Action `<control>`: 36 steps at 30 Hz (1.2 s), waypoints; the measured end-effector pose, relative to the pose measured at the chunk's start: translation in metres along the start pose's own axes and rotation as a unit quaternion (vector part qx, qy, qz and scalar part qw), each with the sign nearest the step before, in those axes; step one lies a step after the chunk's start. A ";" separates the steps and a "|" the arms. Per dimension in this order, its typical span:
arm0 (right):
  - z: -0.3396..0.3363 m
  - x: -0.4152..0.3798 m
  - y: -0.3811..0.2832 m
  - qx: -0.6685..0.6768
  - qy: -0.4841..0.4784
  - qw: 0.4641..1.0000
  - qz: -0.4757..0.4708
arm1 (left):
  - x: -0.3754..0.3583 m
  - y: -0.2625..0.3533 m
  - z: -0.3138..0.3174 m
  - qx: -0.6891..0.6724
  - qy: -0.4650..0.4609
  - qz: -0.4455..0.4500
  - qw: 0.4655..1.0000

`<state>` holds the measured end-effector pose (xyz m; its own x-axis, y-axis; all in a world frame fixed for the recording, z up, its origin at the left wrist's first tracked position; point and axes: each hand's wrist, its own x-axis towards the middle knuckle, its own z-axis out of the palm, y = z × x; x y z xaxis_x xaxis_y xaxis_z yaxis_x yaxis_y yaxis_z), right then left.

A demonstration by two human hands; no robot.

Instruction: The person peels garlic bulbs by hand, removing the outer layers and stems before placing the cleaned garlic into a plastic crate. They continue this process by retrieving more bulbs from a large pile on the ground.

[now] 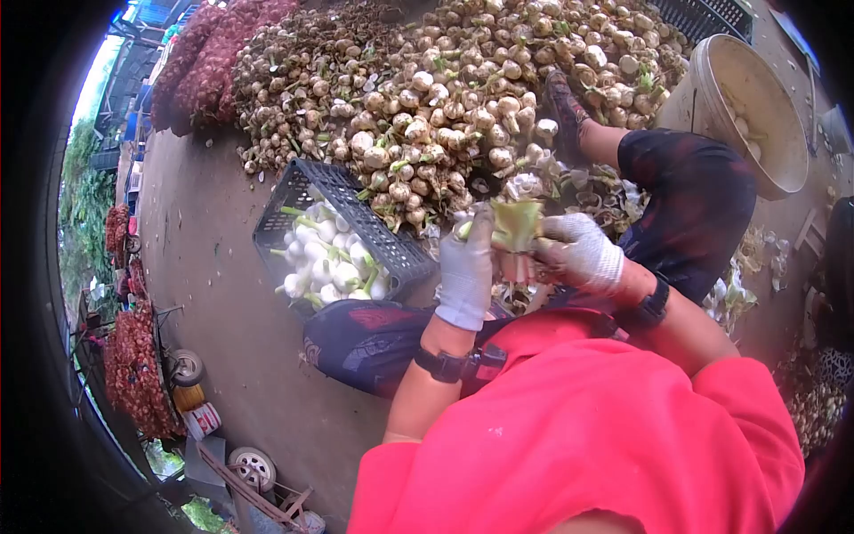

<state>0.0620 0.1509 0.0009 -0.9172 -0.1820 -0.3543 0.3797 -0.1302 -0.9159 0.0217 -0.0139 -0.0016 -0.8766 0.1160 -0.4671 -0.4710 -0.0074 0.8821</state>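
Both hands wear dirty white gloves in front of my lap. My left hand (468, 267) is closed around an onion-like bulb, mostly hidden by the fingers. Beside it, my right hand (578, 253) has its fingers pinched on the pale green outer layers (516, 222) of the same bulb, which are blurred. To the left of my left hand, a black plastic crate (391, 249) holds several peeled white bulbs (325, 254) with green stems. Unpeeled brown bulbs (445, 116) lie in a large heap beyond my hands.
Red mesh sacks (209, 71) stand at the back left. A large pale bucket (703, 93) with a few bulbs inside is at the right, near my knee. Loose peelings (734, 298) lie beside my leg. A wheeled cart (258, 472) stands at the lower left.
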 end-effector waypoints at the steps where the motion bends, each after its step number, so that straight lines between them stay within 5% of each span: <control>1: -0.005 -0.004 0.001 0.139 0.006 0.989 0.053 | 0.005 -0.001 -0.007 -0.035 -0.004 -0.084 0.996; 2: 0.000 -0.008 -0.007 0.260 0.052 0.964 0.017 | 0.006 -0.005 -0.009 -0.051 0.001 -0.054 0.997; 3: -0.019 0.003 0.010 -0.057 0.032 0.973 -0.219 | 0.006 -0.009 -0.011 -0.066 0.007 -0.025 0.997; 4: -0.038 -0.004 0.025 0.265 0.000 0.955 -0.132 | 0.007 -0.010 -0.019 -0.096 0.024 -0.039 0.994; 5: -0.047 -0.010 0.024 0.557 -0.033 0.829 -0.030 | 0.007 -0.008 -0.028 -0.124 0.042 -0.053 0.990; 7: -0.087 -0.007 0.043 0.562 -0.100 0.816 -0.089 | 0.006 -0.002 -0.032 -0.198 0.081 -0.079 0.974; 8: -0.062 -0.012 -0.003 0.380 0.042 0.924 -0.014 | 0.008 -0.010 -0.036 -0.231 -0.059 -0.044 0.970; 9: -0.038 -0.014 -0.018 0.228 0.093 0.968 -0.042 | 0.007 -0.016 -0.037 -0.257 -0.201 -0.015 0.945; 11: -0.020 -0.012 -0.025 0.137 0.086 0.978 -0.129 | -0.002 -0.001 -0.014 -0.277 -0.235 -0.036 0.931; 12: -0.018 -0.012 -0.035 0.116 0.038 0.991 -0.050 | -0.003 0.003 -0.002 -0.282 -0.237 0.002 0.930; 13: -0.014 -0.008 -0.024 0.031 0.046 0.996 -0.068 | -0.002 0.005 0.005 -0.285 -0.236 0.038 0.928; 14: -0.015 -0.002 -0.023 -0.165 0.027 0.970 -0.179 | 0.009 0.005 -0.002 -0.186 -0.335 0.100 0.918; 15: -0.015 0.003 -0.024 -0.350 0.004 0.893 -0.282 | 0.012 0.001 -0.003 -0.186 -0.332 0.102 0.919; 16: -0.009 0.005 -0.024 -0.399 -0.028 0.859 -0.320 | 0.014 -0.003 -0.004 -0.266 -0.312 0.012 0.912; 18: 0.006 -0.001 -0.028 -0.470 -0.100 0.843 -0.240 | 0.017 -0.001 -0.002 -0.413 -0.260 -0.169 0.856; 19: 0.010 -0.002 -0.022 -0.467 -0.114 0.843 -0.240 | 0.034 -0.020 -0.007 -0.395 -0.257 -0.110 0.875; 21: 0.004 -0.007 -0.018 -0.436 -0.120 0.855 -0.252 | 0.034 -0.028 -0.002 -0.447 -0.229 -0.152 0.851; 22: -0.005 -0.017 -0.022 -0.217 -0.107 0.962 -0.123 | 0.034 -0.036 -0.003 -0.425 -0.176 -0.164 0.872; 23: -0.013 -0.026 -0.028 0.020 -0.087 0.996 0.018 | 0.039 -0.038 -0.006 -0.428 -0.174 -0.164 0.872; 25: -0.039 -0.044 -0.046 -0.031 -0.044 0.997 0.057 | 0.049 -0.036 -0.020 -0.462 -0.117 -0.144 0.867; 27: -0.069 -0.047 -0.061 -0.134 0.057 0.983 0.116 | 0.051 -0.033 -0.033 -0.344 -0.014 -0.075 0.936; 28: -0.082 -0.029 -0.043 -0.434 0.074 0.888 0.134 | 0.047 -0.034 -0.036 -0.183 -0.022 0.010 0.983; 29: -0.090 -0.015 -0.022 -0.690 0.084 0.704 0.143 | 0.041 -0.033 -0.038 -0.017 -0.030 0.094 0.995; 30: -0.084 -0.015 -0.023 -0.721 0.056 0.674 0.151 | 0.034 -0.027 -0.036 0.002 -0.025 0.077 0.997; 33: -0.051 0.000 -0.009 -0.568 0.056 0.821 -0.014 | 0.034 -0.042 -0.035 0.043 -0.017 0.068 0.997; 34: -0.031 0.006 -0.011 -0.524 0.042 0.850 0.001 | 0.043 -0.068 -0.044 0.241 -0.013 0.234 0.942; 35: -0.011 0.013 -0.014 -0.481 0.029 0.876 0.013 | 0.050 -0.081 -0.048 0.419 -0.007 0.388 0.821; 36: 0.005 0.022 -0.012 -0.456 0.006 0.890 0.014 | 0.042 -0.056 -0.028 0.116 0.019 0.266 0.957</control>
<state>0.0378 0.1437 0.0048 -0.9122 -0.1611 -0.3768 0.1524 0.7201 -0.6770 0.0084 -0.0364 -0.0726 -0.9911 0.1216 0.0545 0.0744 0.1659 0.9833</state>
